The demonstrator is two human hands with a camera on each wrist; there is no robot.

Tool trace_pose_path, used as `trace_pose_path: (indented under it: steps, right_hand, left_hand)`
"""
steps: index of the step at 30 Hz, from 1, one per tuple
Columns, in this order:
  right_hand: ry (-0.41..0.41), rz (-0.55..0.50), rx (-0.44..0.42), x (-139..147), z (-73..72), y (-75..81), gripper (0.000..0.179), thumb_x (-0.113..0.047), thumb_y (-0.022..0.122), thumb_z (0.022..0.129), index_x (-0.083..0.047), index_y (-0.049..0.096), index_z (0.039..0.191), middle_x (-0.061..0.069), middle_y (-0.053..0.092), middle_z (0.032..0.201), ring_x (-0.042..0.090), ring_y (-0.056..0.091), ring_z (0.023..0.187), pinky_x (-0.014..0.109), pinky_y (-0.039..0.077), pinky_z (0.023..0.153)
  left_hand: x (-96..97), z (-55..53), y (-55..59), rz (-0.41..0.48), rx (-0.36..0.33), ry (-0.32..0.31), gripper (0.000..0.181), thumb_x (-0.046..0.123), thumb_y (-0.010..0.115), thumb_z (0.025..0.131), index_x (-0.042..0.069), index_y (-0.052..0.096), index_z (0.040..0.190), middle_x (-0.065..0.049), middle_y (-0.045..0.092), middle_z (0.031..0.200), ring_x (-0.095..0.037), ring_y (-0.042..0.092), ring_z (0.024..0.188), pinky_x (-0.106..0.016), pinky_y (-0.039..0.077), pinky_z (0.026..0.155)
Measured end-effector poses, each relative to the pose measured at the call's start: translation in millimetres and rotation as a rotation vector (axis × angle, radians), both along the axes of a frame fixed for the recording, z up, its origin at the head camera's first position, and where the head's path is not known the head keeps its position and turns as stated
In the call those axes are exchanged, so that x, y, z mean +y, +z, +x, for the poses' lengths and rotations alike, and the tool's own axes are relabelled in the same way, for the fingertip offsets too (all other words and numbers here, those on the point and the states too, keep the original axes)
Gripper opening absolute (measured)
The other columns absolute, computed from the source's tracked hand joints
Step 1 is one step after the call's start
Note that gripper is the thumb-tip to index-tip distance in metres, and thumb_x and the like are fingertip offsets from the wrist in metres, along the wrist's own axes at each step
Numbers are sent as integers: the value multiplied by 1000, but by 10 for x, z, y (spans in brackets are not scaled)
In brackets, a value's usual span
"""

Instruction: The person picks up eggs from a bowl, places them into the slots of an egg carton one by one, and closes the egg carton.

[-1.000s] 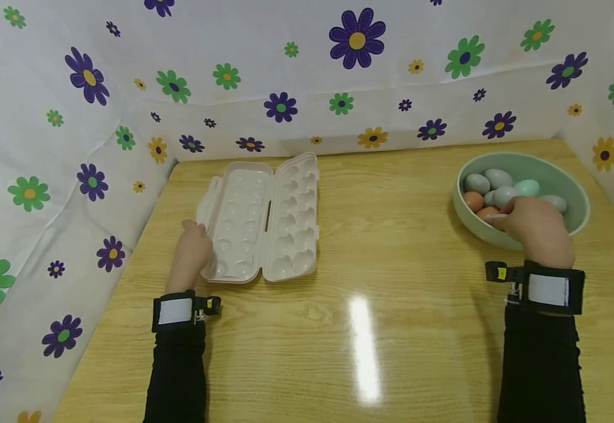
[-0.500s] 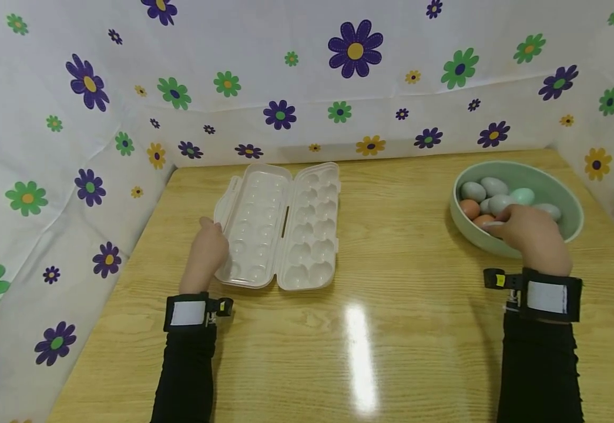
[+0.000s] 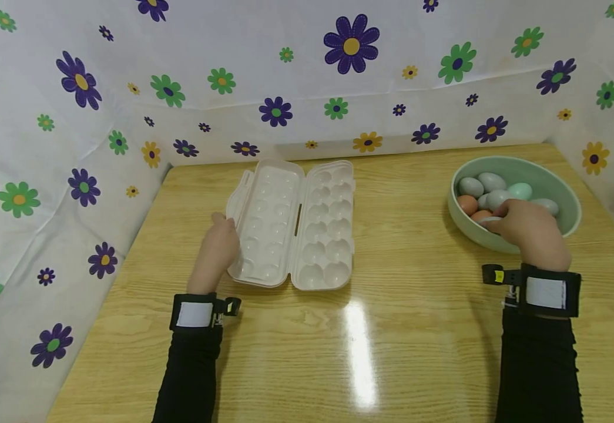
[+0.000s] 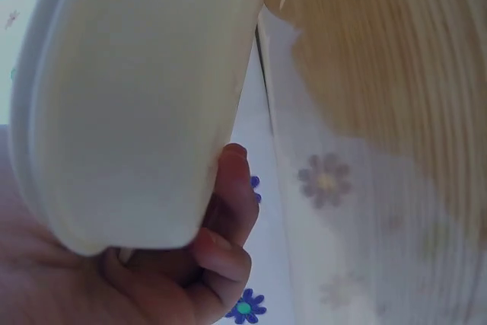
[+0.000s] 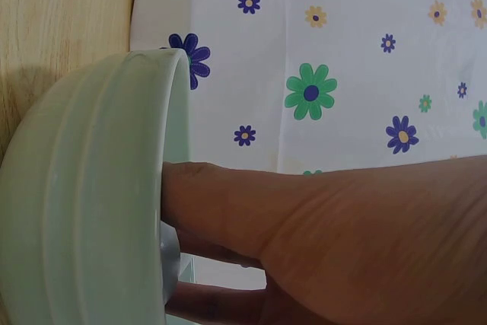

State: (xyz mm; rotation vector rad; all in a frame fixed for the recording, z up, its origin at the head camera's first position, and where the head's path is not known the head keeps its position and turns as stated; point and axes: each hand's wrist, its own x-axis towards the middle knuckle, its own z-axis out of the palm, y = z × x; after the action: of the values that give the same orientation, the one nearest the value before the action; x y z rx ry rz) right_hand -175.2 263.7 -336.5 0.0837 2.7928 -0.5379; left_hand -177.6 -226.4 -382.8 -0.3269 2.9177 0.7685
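A white plastic egg carton point(image 3: 324, 226) lies unfolded on the left half of the table, its moulded cups bare. My left hand point(image 3: 220, 247) grips the carton's left side near the handle. In the left wrist view, curled fingers point(image 4: 228, 188) wrap its underside. On the right, my right hand point(image 3: 534, 232) reaches over the near rim of a pale green bowl point(image 3: 563, 191). Between its thumb and fingers is a grey egg point(image 5: 169, 256), partly hidden by the rim and hand. Beside it in the bowl are several grey eggs point(image 3: 492, 181), brown eggs point(image 3: 467, 204) and a mint-green egg point(image 3: 520, 190).
The wooden table point(image 3: 402, 252) spreads between carton and bowl, with a bright light reflection on its front part. A white flowered cloth point(image 3: 201, 53) stands behind the table and along both sides.
My left hand has slid the carton to the right across the table, its cupped half now showing more from above. The right hand has stayed at the bowl with its egg.
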Motion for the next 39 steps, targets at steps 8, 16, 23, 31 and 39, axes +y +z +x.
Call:
trace_pose_path:
  steps: [8,16,23,31,39]
  right_hand:
    - [-4,-2,-19,-7,-13,13,42,-30,53,94,8,51,113,24,52,98,34,46,82,40,40,67]
    - [2,5,-30,1,-40,7,38,-26,51,95,7,49,113,26,52,102,35,46,84,41,40,68]
    - [-16,-1,-64,4,-26,-1,43,-26,49,96,9,47,122,29,52,111,35,47,87,41,41,70]
    - [2,16,-43,14,-22,6,43,-26,48,96,10,46,120,30,52,108,36,48,86,42,42,70]
    - [2,9,-50,-5,-23,14,44,-28,49,95,9,48,119,29,53,108,36,47,86,41,41,69]
  left_hand:
    - [172,8,75,68,-31,-43,53,29,17,103,-14,20,135,-28,56,99,-32,58,86,-43,52,68]
    - [284,-29,132,204,-85,-170,59,35,16,103,-12,21,138,-21,52,102,-27,58,86,-32,50,66]
    - [418,-50,149,300,-89,-252,49,36,18,103,1,41,129,-14,58,99,-22,57,82,-30,47,67]
    - [550,-77,180,325,-68,-331,45,32,22,103,6,43,131,-10,58,98,-21,55,81,-31,46,70]
    - [675,-126,242,357,-99,-405,45,30,24,102,7,39,138,-8,55,95,-21,51,78,-31,44,68]
